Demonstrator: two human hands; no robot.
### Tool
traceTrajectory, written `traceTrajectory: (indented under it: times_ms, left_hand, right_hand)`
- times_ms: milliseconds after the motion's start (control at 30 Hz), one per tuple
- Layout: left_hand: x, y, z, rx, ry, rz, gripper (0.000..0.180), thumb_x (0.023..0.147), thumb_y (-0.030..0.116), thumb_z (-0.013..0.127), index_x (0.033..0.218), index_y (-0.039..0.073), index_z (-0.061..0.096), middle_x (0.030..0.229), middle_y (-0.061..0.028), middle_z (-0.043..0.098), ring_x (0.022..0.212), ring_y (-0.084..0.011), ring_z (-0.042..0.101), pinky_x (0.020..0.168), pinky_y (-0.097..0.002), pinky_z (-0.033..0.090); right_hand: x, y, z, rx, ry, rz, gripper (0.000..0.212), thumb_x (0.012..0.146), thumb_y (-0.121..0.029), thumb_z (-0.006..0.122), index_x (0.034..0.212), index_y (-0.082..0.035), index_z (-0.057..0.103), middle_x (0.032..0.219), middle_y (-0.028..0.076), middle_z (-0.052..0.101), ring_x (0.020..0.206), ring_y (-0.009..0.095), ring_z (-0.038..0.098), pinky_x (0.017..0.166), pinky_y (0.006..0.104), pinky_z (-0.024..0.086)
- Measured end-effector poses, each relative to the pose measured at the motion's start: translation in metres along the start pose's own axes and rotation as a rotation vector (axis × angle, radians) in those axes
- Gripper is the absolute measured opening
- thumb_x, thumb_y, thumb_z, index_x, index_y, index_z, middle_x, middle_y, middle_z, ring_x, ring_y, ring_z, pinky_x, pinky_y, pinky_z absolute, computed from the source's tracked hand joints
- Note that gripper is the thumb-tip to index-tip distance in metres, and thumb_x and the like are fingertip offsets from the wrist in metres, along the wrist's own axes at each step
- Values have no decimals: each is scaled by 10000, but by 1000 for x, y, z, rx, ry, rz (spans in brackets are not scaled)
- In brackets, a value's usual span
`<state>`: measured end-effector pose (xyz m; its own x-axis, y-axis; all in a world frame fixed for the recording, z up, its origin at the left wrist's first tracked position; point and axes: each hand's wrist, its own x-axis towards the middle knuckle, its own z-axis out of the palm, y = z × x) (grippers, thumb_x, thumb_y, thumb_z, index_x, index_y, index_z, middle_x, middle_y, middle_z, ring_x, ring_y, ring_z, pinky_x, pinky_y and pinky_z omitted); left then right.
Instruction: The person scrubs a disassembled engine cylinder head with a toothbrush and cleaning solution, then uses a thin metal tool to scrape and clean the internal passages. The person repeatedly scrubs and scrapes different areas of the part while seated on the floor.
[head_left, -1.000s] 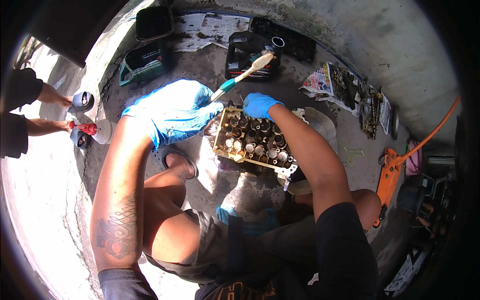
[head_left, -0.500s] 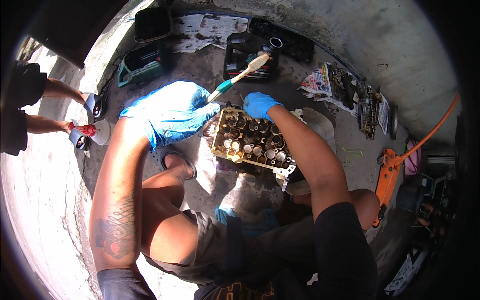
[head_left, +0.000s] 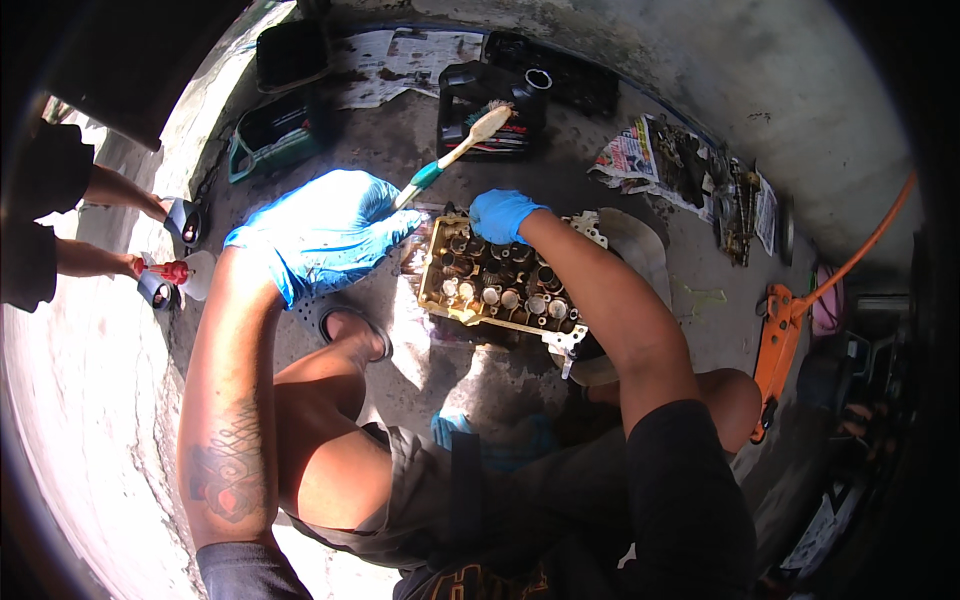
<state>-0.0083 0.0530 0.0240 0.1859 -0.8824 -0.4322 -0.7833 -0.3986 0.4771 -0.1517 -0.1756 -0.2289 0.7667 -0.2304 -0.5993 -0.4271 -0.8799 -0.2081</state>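
Observation:
A white-and-teal brush (head_left: pixel 428 174) is gripped in my blue-gloved left hand (head_left: pixel 325 225), its dirty bristle end pointing up and away to the right. Below and between my hands lies an oily engine cylinder head (head_left: pixel 497 276) with a gold-coloured rim and rows of round bores. My right hand (head_left: pixel 505 215), also in a blue glove, is closed at the far edge of the cylinder head. Its fingertips are tucked under, so whatever they may hold is hidden.
A black oil jug (head_left: pixel 490 100) and a cut green container (head_left: pixel 272 140) stand beyond. Dirty parts rest on newspaper (head_left: pixel 630 160) at the far right. An orange jack (head_left: pixel 775 350) stands right. At left, another person's hand is by a red-topped bottle (head_left: pixel 200 274).
The view has shifted slightly. My right hand has moved a little left and nearer, down to the cylinder head's far edge. My left hand still grips the brush.

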Motion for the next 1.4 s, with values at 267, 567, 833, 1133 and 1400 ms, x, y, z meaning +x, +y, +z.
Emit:
traceTrajectory:
  times_ms: [267,567,833,1133,1400]
  left_hand:
    - [-2,-1,0,8,-13,-33,443,957,412,549,905,-19,639,730,-174,576,683,-274,524,673,-403,443]
    - [0,4,-1,17,-33,-45,442,954,415,544,933,-12,654,780,-191,607,721,-310,560,700,-407,460]
    - [4,11,-2,31,-54,-55,443,950,418,539,957,-6,668,825,-207,634,755,-343,593,723,-412,474]
    - [4,5,0,-10,122,23,430,937,421,535,982,20,684,872,-213,663,813,-363,634,768,-435,504]
    - [0,-12,7,181,920,372,281,882,304,550,853,74,708,748,-144,668,706,-319,666,661,-428,537]
  right_hand:
    - [5,-6,6,-91,-8,-62,267,833,-206,590,1031,-70,706,1010,188,689,944,379,659,825,458,522]
    - [7,3,8,-22,-17,-2,290,851,-233,590,1055,-56,696,1059,205,679,995,376,653,863,448,515]
    - [1,-4,-2,92,5,26,307,871,-263,579,1074,-59,687,1077,211,669,995,390,644,874,448,510]
    - [-28,-56,-47,390,631,-116,272,872,-284,606,925,-31,690,881,211,678,845,390,655,751,455,518]
    - [-17,-127,18,976,1260,-441,182,909,-84,584,1066,-11,642,966,37,686,863,95,632,751,286,506]
